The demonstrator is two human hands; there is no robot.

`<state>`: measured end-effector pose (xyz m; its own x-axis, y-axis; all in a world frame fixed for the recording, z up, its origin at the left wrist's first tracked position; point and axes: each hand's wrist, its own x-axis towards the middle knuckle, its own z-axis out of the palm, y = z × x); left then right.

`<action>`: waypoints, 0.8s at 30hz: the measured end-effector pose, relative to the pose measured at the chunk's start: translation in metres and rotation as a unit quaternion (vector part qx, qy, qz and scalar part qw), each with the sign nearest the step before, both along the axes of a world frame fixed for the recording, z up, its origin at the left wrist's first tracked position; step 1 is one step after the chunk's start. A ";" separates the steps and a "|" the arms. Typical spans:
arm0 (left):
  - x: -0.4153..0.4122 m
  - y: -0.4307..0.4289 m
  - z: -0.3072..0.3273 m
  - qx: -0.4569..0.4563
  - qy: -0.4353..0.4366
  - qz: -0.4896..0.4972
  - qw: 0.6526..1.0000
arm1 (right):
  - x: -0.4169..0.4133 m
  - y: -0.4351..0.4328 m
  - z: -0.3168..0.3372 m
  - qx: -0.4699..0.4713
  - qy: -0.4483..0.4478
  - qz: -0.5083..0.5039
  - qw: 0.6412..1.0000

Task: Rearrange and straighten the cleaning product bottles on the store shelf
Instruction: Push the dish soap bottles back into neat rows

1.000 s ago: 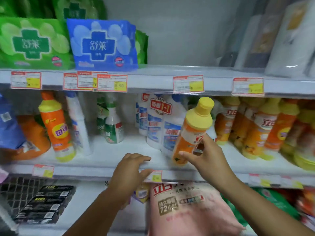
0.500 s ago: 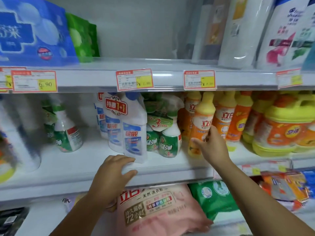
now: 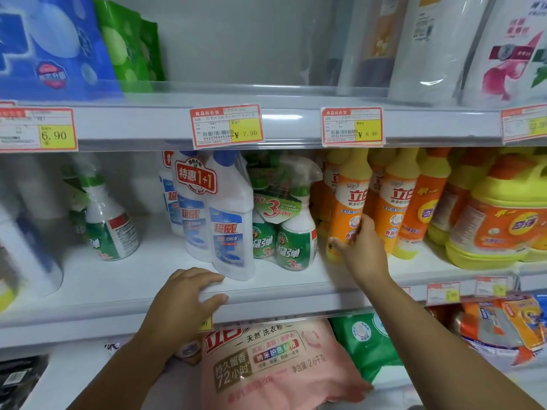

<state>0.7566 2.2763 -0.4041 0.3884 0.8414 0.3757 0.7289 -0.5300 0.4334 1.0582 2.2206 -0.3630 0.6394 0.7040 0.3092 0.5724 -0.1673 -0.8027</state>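
**Two hands at the middle shelf, one on an orange bottle**

Two hands reach to the middle shelf [image 3: 124, 294]. The right hand [image 3: 362, 255] is wrapped around the lower body of an orange bottle [image 3: 347, 202] with a yellow top, thumb on its left side and fingers curled behind its right side. The bottle stands upright at the left end of a row of orange bottles [image 3: 411, 202], touching its neighbour on the right. Right of that row sits a large jug [image 3: 500, 223], orange and yellow.

The left hand [image 3: 185, 303] lies on the near edge of the shelf, fingers loosely spread on top and thumb against the front lip, holding no bottle. Just beyond its fingertips stands a twin pack [image 3: 213, 214] of white bottles with blue caps. Right of it, between the twin pack and the orange bottle, is a wrapped pack of green spray bottles [image 3: 281, 232]. Well to the left, a single green bottle [image 3: 108, 223] leans slightly by itself.

Price tags [image 3: 226, 125] hang on the shelf edge above. On the shelf below, a pink bag [image 3: 275, 365] lies beside a green pack [image 3: 367, 341].
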 end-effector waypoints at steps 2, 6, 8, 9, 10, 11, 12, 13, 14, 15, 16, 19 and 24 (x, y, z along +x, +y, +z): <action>0.001 -0.001 0.000 -0.002 -0.001 -0.001 1.000 | 0.000 0.001 -0.004 -0.008 -0.001 -0.006 1.000; 0.002 -0.002 0.001 -0.005 -0.008 -0.002 1.000 | 0.001 0.003 -0.007 0.000 -0.006 -0.014 1.000; 0.002 -0.003 0.000 -0.008 -0.001 -0.002 1.000 | 0.001 0.006 -0.008 0.005 -0.005 -0.020 1.000; 0.002 -0.004 0.000 -0.009 0.000 -0.002 1.000 | 0.000 0.007 -0.008 0.007 -0.006 -0.023 1.000; 0.001 -0.004 0.000 -0.011 0.000 -0.002 1.000 | 0.000 0.007 -0.009 0.008 -0.007 -0.025 1.000; 0.000 -0.004 0.000 -0.012 0.000 0.000 1.000 | 0.000 0.008 -0.009 0.010 -0.007 -0.027 1.000; 0.000 -0.005 0.000 -0.014 -0.001 0.002 1.000 | 0.000 0.009 -0.010 0.012 -0.007 -0.028 0.999; -0.001 -0.005 0.000 -0.015 -0.003 0.003 1.000 | 0.000 0.009 -0.010 0.014 -0.007 -0.028 0.999; -0.002 -0.005 0.000 -0.015 -0.005 0.002 1.000 | 0.001 0.009 -0.011 0.012 -0.005 -0.026 1.000; -0.003 -0.006 0.000 -0.013 -0.008 0.001 1.000 | 0.001 0.009 -0.010 0.009 -0.003 -0.023 1.000; -0.003 -0.007 0.000 -0.011 -0.010 0.000 1.000 | 0.002 0.008 -0.009 0.003 0.003 -0.021 1.000; -0.005 -0.009 0.002 -0.012 -0.014 -0.001 1.000 | 0.002 -0.002 -0.003 -0.017 0.014 -0.007 1.000; -0.026 -0.019 0.010 -0.015 -0.024 0.002 1.000 | -0.033 -0.032 0.015 0.032 -0.047 0.003 0.998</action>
